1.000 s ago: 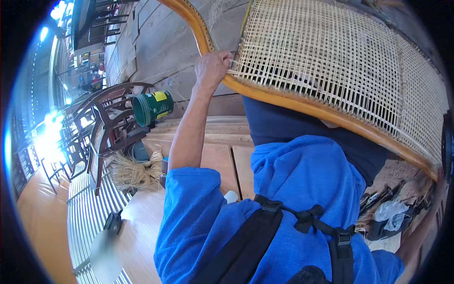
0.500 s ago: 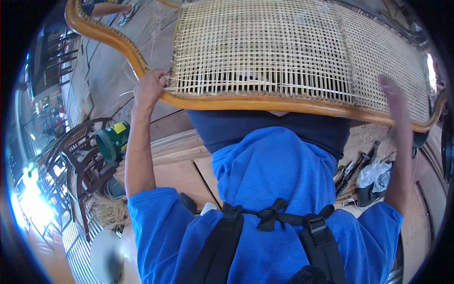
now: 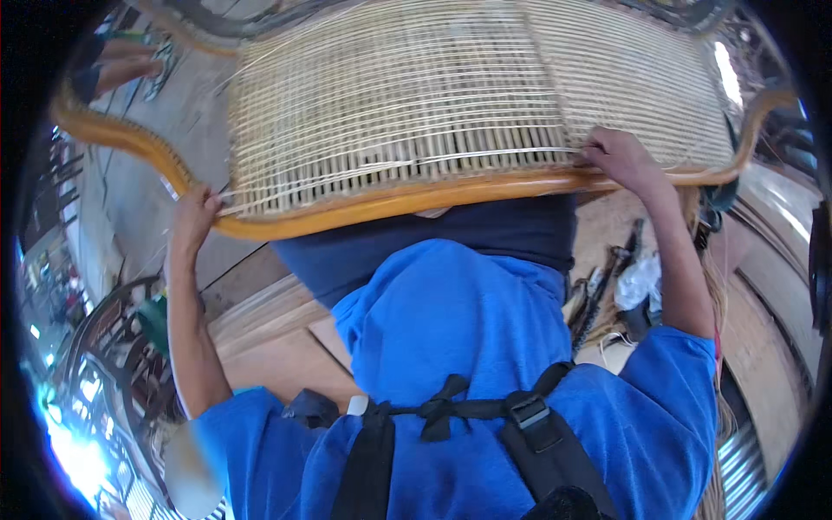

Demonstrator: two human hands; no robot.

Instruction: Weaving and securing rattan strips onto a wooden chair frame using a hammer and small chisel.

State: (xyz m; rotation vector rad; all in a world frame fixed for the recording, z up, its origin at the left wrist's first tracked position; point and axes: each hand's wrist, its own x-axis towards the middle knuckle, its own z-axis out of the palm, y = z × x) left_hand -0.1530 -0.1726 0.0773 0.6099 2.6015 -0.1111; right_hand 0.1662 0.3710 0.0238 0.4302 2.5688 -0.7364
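Observation:
A large chair frame with an orange-brown wooden rim (image 3: 390, 206) and a pale woven cane panel (image 3: 433, 95) is held up in front of my chest. My left hand (image 3: 194, 218) grips the rim at its lower left curve. At the lower right, my right hand (image 3: 619, 158) grips the rim, fingers lying on the edge of the weave. The weave is dense on the right part and looser, with open strands, on the left. My blue shirt and a black harness strap fill the lower middle of the view.
Hand tools (image 3: 598, 290) and a crumpled white plastic bag (image 3: 642, 279) lie on the wooden platform (image 3: 277, 347) at my right. Loose cane strands (image 3: 718, 286) hang at the right. Dark wooden chairs (image 3: 108, 342) and a green container (image 3: 156, 319) stand at the left. Another person's legs (image 3: 121, 69) show upper left.
The frame has swung from the upper right to sit level across the view. My right hand, out of view a second ago, now holds the rim. My left hand stayed on the frame.

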